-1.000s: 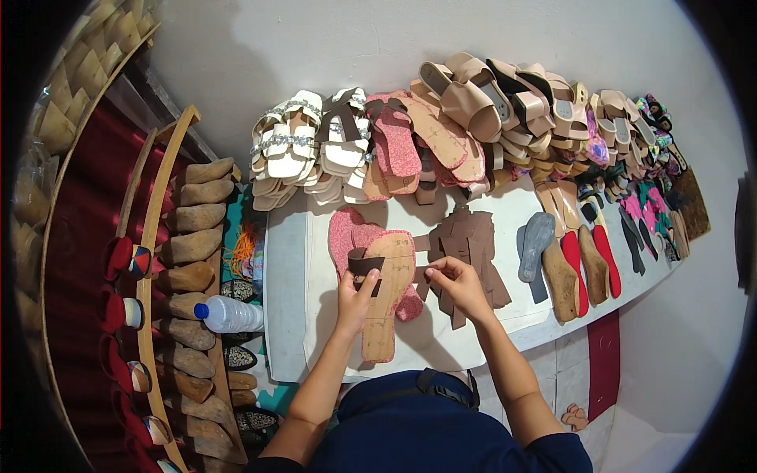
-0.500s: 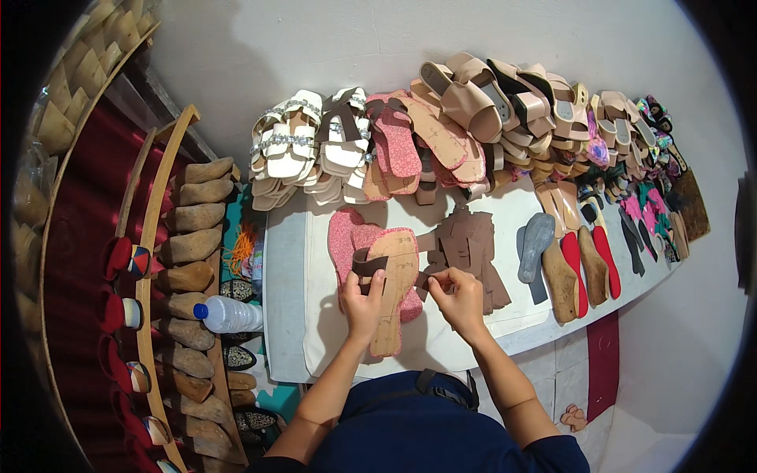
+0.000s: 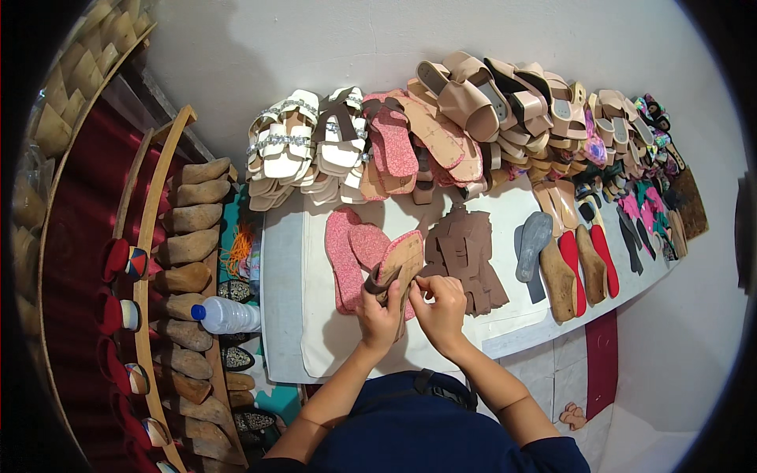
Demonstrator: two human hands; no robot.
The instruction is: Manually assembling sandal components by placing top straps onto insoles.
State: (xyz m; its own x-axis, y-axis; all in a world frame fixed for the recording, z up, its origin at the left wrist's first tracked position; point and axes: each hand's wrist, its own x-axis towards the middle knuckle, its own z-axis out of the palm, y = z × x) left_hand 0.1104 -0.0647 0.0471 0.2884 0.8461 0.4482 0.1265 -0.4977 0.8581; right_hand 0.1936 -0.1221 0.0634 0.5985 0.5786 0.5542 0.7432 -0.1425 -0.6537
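My left hand (image 3: 380,317) grips a tan sandal insole (image 3: 406,256) with a pink rim, holding it raised and tilted on edge. A dark brown strap (image 3: 377,284) loops out from its left side, by my left thumb. My right hand (image 3: 440,309) is closed in a pinch at the insole's right edge, where the strap's other end is mostly hidden by the fingers. Beneath lie pink glittery insoles (image 3: 344,256) on a white sheet. Right of them is a pile of brown strap pieces (image 3: 465,256).
White sandals (image 3: 288,146), pink insoles (image 3: 394,150) and beige slides (image 3: 469,102) are heaped along the wall. Wooden shoe lasts (image 3: 560,276) and red soles (image 3: 603,252) lie at the right. A plastic bottle (image 3: 233,315) and a rack of lasts (image 3: 189,248) stand left.
The insole has turned from lying face-up to tilted on edge. My right hand has moved left, from beside the insole to its edge. My left hand has shifted slightly right, still gripping it.
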